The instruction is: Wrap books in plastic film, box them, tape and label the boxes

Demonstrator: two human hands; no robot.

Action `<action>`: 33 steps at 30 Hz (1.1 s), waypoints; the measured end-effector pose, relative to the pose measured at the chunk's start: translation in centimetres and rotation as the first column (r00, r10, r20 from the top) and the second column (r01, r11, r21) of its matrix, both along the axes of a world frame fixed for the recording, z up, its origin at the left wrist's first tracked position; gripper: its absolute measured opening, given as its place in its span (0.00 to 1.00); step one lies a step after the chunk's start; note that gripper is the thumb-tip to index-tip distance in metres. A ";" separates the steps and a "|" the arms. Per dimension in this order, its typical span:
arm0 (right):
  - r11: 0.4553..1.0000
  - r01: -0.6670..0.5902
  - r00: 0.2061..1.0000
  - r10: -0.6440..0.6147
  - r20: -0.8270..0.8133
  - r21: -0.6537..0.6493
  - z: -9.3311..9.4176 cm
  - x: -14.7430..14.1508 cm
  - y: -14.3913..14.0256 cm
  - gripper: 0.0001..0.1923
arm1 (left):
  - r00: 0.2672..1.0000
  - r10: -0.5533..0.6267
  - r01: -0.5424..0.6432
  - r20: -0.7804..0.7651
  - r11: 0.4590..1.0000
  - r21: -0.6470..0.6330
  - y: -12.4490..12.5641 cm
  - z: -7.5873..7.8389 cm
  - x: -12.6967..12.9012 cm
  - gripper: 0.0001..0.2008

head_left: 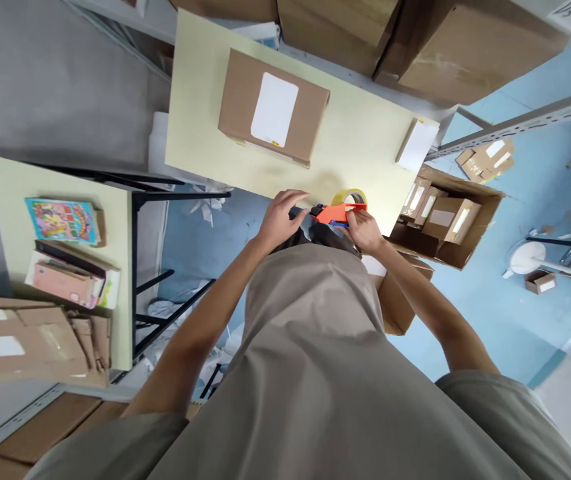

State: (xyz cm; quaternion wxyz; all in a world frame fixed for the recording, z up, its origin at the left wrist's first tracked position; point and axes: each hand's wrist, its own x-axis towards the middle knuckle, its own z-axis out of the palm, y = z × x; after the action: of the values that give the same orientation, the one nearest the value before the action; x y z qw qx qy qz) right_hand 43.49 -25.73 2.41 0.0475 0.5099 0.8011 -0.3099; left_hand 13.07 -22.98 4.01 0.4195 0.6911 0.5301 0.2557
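An orange tape dispenser [334, 213] with a yellowish tape roll [349, 197] sits at the near edge of the pale yellow table [365, 143]. My right hand [364, 231] is closed around the dispenser's handle. My left hand [281, 217] rests with fingers spread on the dispenser's left end at the table edge. Farther back on the table lies a flat brown cardboard parcel [245, 93] with a white label [274, 109]. A small white-faced box [417, 143] lies at the table's right edge.
A second table [5, 220] on the left carries a colourful book [62, 221], a stack of booklets [73, 278] and flattened parcels [20, 343]. An open carton [448, 217] of small boxes stands on the blue floor to the right. Large cartons [465, 47] fill metal shelving behind.
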 end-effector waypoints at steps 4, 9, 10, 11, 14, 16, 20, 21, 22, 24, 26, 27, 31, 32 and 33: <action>0.997 -0.073 0.997 0.074 0.027 -0.026 0.7 0.8 -0.2 0.38 | 1.000 -0.027 0.027 -0.006 1.000 0.011 -0.9 0.0 0.9 0.09; 0.990 -0.139 0.990 0.139 0.017 0.005 0.5 0.7 -0.6 0.41 | 0.999 -0.035 0.035 -0.017 0.999 0.005 -1.2 -0.1 1.2 0.04; 0.989 -0.147 0.989 0.146 0.016 0.018 0.5 0.5 -0.6 0.41 | 0.999 -0.034 0.034 -0.014 0.999 0.003 -1.2 -0.2 1.2 0.05; 0.988 -0.149 0.989 0.149 0.013 0.032 0.4 0.3 -0.7 0.41 | 0.999 -0.031 0.031 -0.009 1.000 0.001 -1.1 -0.3 1.1 0.06; 0.989 -0.132 0.991 0.133 -0.010 0.071 0.3 -0.4 -0.8 0.40 | 1.000 0.001 0.000 0.023 1.000 -0.016 -1.1 -0.8 0.5 0.08; 0.987 -0.133 0.991 0.135 -0.015 0.085 0.3 -0.9 -0.7 0.41 | 0.997 0.044 -0.040 0.057 0.997 -0.063 -1.0 -1.4 0.1 0.08; 0.977 -0.188 0.982 0.185 0.036 0.103 0.1 -1.8 -0.5 0.45 | 0.988 0.090 -0.072 0.123 0.988 -0.138 -0.6 -2.6 -1.1 0.09; 0.974 -0.197 0.980 0.193 0.049 0.108 0.0 -2.0 -0.4 0.46 | 0.987 0.084 -0.065 0.134 0.988 -0.138 -0.4 -2.8 -1.3 0.09; 0.973 -0.204 0.978 0.198 0.059 0.112 -0.1 -2.2 -0.3 0.46 | 0.987 0.079 -0.060 0.143 0.989 -0.137 -0.2 -3.1 -1.6 0.09; 0.972 -0.207 0.977 0.199 0.080 0.113 -0.3 -2.7 -0.1 0.45 | 0.984 0.085 -0.062 0.154 0.987 -0.148 0.1 -3.6 -2.0 0.09; 0.975 -0.202 0.975 0.191 0.112 0.096 -0.2 -3.4 0.3 0.45 | 0.981 0.107 -0.081 0.162 0.984 -0.157 0.5 -4.3 -2.3 0.09; 0.976 -0.199 0.973 0.188 0.131 0.083 -0.1 -3.8 0.5 0.44 | 0.980 0.113 -0.088 0.166 0.984 -0.154 0.7 -4.7 -2.4 0.09; 0.978 -0.209 0.955 0.201 0.216 0.013 1.1 -4.2 1.5 0.42 | 0.977 0.129 -0.107 0.171 0.985 -0.133 1.7 -6.8 -3.1 0.09; 0.979 -0.202 0.950 0.197 0.241 -0.004 1.5 -3.9 1.7 0.42 | 0.974 0.143 -0.122 0.173 0.984 -0.129 2.0 -7.3 -3.4 0.10; 0.982 -0.186 0.945 0.185 0.272 -0.020 1.9 -3.3 1.8 0.42 | 0.970 0.167 -0.146 0.177 0.982 -0.123 2.4 -7.9 -3.8 0.10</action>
State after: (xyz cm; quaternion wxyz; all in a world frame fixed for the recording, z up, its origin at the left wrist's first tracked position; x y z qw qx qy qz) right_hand 40.21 -23.90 4.27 0.1844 0.4702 0.8322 -0.2285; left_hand 9.31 -20.60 -3.85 0.4829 0.5962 0.5545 0.3224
